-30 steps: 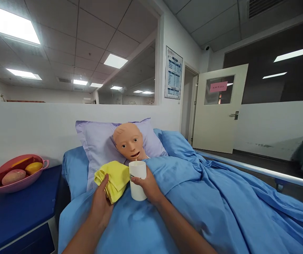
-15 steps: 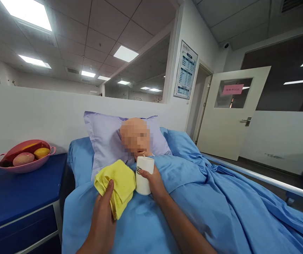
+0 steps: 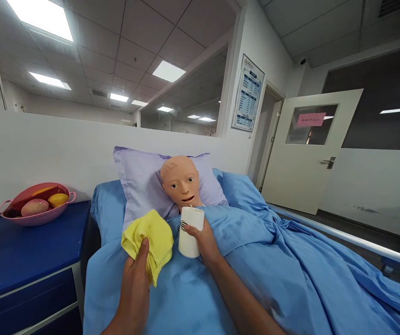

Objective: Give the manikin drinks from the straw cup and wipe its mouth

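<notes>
At far left stands a blue desk (image 3: 29, 246) with drawers below its top. On it, near the wall, sits a pink basket (image 3: 41, 220) with two handles, containing a reddish round fruit (image 3: 34, 207) and a yellow fruit (image 3: 58, 200), among other items not clearly identifiable. Next, a blue pillow (image 3: 106, 200) lies partly beneath a lilac pillow (image 3: 139, 174).

The left hand (image 3: 137, 277) pinches a folded yellow cloth (image 3: 154, 237), thumb pressed on the near face; the fingers behind are largely hidden. The cloth is above the blue quilt (image 3: 179, 298), just beside the cup and apart from it, its lower corner hanging down.

A mannequin (image 3: 177, 170) rests its head against the lilac pillow, its body covered by the quilt. In front of and below the head is a white cup (image 3: 188, 244), close to upright, bearing a dark printed mark. The right hand (image 3: 206, 239) is closed around the cup's right side, thumb across the front. Whether the cup's base touches the quilt cannot be determined.

Further right, a pale rail (image 3: 346, 236) borders the bed. Beyond are a framed wall notice (image 3: 248, 93) and an open door (image 3: 289, 172) carrying a pink sign (image 3: 310, 119).
</notes>
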Tool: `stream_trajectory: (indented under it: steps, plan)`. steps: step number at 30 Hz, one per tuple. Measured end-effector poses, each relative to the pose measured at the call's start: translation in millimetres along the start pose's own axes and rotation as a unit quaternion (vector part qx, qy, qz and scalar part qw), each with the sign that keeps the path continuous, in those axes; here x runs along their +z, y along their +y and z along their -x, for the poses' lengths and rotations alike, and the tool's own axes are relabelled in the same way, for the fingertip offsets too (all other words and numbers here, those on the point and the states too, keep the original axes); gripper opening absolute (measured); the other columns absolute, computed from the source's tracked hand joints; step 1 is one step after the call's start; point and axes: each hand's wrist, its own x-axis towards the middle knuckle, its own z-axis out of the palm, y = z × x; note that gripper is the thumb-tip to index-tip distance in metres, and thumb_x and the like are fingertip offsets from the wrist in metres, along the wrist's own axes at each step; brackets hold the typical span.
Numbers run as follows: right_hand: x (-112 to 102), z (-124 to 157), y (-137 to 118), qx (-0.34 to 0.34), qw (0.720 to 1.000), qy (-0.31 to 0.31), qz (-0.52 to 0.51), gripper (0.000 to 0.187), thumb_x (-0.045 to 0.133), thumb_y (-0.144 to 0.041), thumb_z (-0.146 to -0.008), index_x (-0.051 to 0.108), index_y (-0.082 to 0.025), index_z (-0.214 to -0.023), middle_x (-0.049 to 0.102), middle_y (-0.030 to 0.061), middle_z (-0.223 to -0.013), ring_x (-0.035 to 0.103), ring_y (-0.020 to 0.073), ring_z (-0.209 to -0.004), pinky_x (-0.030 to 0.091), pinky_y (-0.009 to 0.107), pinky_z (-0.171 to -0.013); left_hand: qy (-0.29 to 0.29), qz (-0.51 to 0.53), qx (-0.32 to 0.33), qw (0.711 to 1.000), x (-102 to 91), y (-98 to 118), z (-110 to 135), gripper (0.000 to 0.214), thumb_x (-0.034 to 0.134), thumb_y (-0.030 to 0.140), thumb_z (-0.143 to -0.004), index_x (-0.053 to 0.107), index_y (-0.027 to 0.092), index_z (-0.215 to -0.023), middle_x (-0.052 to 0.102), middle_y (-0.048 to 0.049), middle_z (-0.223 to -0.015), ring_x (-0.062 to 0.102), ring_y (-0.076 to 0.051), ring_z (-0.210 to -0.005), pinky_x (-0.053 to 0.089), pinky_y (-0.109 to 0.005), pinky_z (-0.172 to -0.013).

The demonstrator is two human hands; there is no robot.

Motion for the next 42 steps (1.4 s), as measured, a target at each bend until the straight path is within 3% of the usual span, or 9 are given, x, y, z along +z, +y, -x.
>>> stream_trajectory:
  steps: [3, 8, 12, 15, 19, 23, 30, 42]
  plan:
    - [1.3, 1.3, -3.2, -0.003, 1.0, -0.004, -0.007, 0.06, 0.079, -0.039, -0.06, 0.057, -0.02, -0.112, 0.069, 0.0042, -0.093, 0.064, 0.0215, -0.075, 0.054, 0.035, -0.066, -0.019, -0.053, 0.05, 0.997, 7.7, 5.6, -12.0, 0.028, 0.066, 0.03, -0.087, 0.067, 0.023, -0.114, 0.074, -0.0059, -0.111, 0.069, -0.022, -0.106, 0.054, -0.036, -0.097]
    - [3.0, 4.8, -8.6, 0.01, 1.0, -0.013, -0.022, 0.059, 0.08, -0.037, -0.062, 0.057, -0.021, -0.115, 0.069, 0.003, -0.093, 0.064, 0.0204, -0.074, 0.053, 0.034, -0.066, -0.065, -0.073, 0.134, 0.986, 36.8, 21.1, -40.8, 0.039, 0.063, 0.047, -0.087, 0.063, 0.023, -0.118, 0.07, -0.0062, -0.118, 0.067, -0.022, -0.106, 0.052, -0.038, -0.097]
    - [2.1, 4.4, -6.1, 0.004, 1.0, -0.01, -0.019, 0.06, 0.08, -0.038, -0.062, 0.057, -0.022, -0.116, 0.069, 0.0018, -0.09, 0.064, 0.0204, -0.074, 0.053, 0.033, -0.065, -0.111, -0.114, 0.288, 0.944, 67.6, 32.6, -65.2, 0.038, 0.058, 0.045, -0.09, 0.061, 0.025, -0.122, 0.066, -0.0044, -0.127, 0.062, -0.022, -0.115, 0.048, -0.036, -0.1]
    - [1.1, 3.4, -3.7, -0.003, 1.0, -0.009, -0.014, 0.06, 0.08, -0.037, -0.062, 0.056, -0.021, -0.115, 0.068, 0.0018, -0.089, 0.063, 0.0208, -0.074, 0.052, 0.033, -0.065, -0.127, -0.153, 0.35, 0.916, 86.8, 34.9, -80.3, 0.038, 0.056, 0.045, -0.09, 0.063, 0.022, -0.119, 0.066, -0.0065, -0.124, 0.06, -0.022, -0.117, 0.045, -0.036, -0.102]
    - [1.7, 3.5, -4.4, -0.003, 1.0, -0.011, -0.023, 0.06, 0.079, -0.036, -0.062, 0.056, -0.021, -0.114, 0.068, 0.0016, -0.089, 0.063, 0.0202, -0.073, 0.052, 0.033, -0.065, -0.15, -0.116, 0.332, 0.924, 101.4, 30.2, -91.7, 0.041, 0.056, 0.049, -0.09, 0.06, 0.022, -0.12, 0.067, -0.0069, -0.12, 0.062, -0.022, -0.111, 0.049, -0.035, -0.094]
    - [2.9, 4.4, -7.1, -0.008, 1.0, -0.011, -0.027, 0.058, 0.08, -0.037, -0.061, 0.056, -0.02, -0.111, 0.067, 0.0013, -0.088, 0.063, 0.0201, -0.073, 0.052, 0.033, -0.065, -0.145, -0.092, 0.306, 0.937, 104.4, 27.1, -87.6, 0.042, 0.058, 0.05, -0.088, 0.061, 0.021, -0.118, 0.069, -0.0057, -0.113, 0.064, -0.019, -0.102, 0.051, -0.032, -0.086]
    - [1.6, 2.6, -5.2, -0.008, 1.0, -0.004, -0.025, 0.057, 0.079, -0.035, -0.059, 0.057, -0.02, -0.11, 0.067, 0.001, -0.087, 0.062, 0.0194, -0.072, 0.051, 0.033, -0.065, -0.138, -0.042, 0.297, 0.944, 95.1, 27.1, -70.0, 0.042, 0.06, 0.049, -0.088, 0.06, 0.025, -0.121, 0.067, -0.0056, -0.122, 0.064, -0.02, -0.107, 0.052, -0.032, -0.088]
    - [1.6, 5.4, -8.0, -0.003, 1.0, -0.009, -0.019, 0.06, 0.08, -0.036, -0.06, 0.057, -0.022, -0.114, 0.069, 0.0024, -0.09, 0.063, 0.0203, -0.073, 0.052, 0.033, -0.065, -0.119, -0.031, 0.29, 0.949, 81.1, 31.4, -66.6, 0.04, 0.06, 0.048, -0.088, 0.06, 0.028, -0.123, 0.066, -0.003, -0.124, 0.064, -0.018, -0.109, 0.054, -0.031, -0.09]
